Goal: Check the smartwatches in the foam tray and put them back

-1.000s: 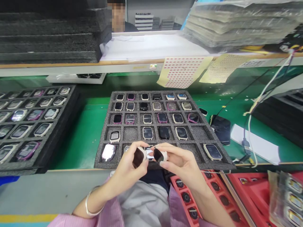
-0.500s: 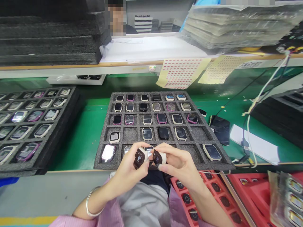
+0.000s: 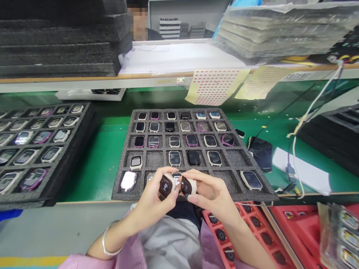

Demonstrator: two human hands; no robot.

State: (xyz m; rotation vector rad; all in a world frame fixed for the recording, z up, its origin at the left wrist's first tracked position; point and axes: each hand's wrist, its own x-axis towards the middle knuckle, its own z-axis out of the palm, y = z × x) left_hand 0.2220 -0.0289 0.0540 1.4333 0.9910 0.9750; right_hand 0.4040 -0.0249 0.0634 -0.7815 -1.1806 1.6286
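Note:
My left hand (image 3: 158, 196) grips a smartwatch (image 3: 166, 185) with a dark lit screen and a pale case, tilted on edge between thumb and fingers. A similar pale smartwatch (image 3: 187, 186) is pinched in my right hand (image 3: 210, 190), its dark screen turned towards the first. The two watches are side by side, a small gap between them. Both hands hover over the front row of a grey foam tray (image 3: 153, 160), whose compartments hold several watch bodies with white, purple or black cases. One watch with a bright white screen (image 3: 129, 181) lies in the front left compartment.
A second foam tray of watches (image 3: 61, 164) stands at left. On the right lie a black device (image 3: 261, 153), white paper (image 3: 301, 170) and hanging cables (image 3: 295, 145). Red trays (image 3: 258, 235) sit below the table edge. Sticker sheets (image 3: 215, 87) hang from the shelf; a person (image 3: 140, 24) is behind it.
Almost nothing differs. Both hands keep their grip on the two watches, and the left watch is turned very slightly.

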